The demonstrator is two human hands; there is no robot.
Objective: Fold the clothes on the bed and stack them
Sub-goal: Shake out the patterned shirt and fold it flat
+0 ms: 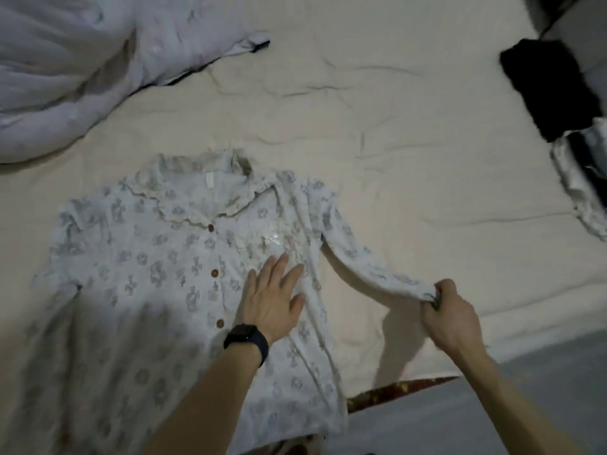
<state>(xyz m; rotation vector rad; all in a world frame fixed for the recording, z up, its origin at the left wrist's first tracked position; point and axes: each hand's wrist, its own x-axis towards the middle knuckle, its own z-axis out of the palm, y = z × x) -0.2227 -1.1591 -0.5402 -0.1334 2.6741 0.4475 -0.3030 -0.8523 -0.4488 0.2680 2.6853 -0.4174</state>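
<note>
A white pyjama shirt (157, 264) with a grey flower print, a frilled collar and brown buttons lies face up on the cream bed sheet (394, 126). My left hand (272, 297), with a black watch on the wrist, presses flat with spread fingers on the shirt's right side. My right hand (450, 313) pinches the cuff of the shirt's right sleeve (361, 257), which stretches out over the sheet. The shirt's left sleeve lies folded in at the far left.
A rumpled pale duvet (65, 67) fills the upper left. At the right edge lie a folded black garment (551, 87) and a white patterned one (581, 192). The bed's near edge shows a red patterned strip (400, 389) and grey floor (542, 382).
</note>
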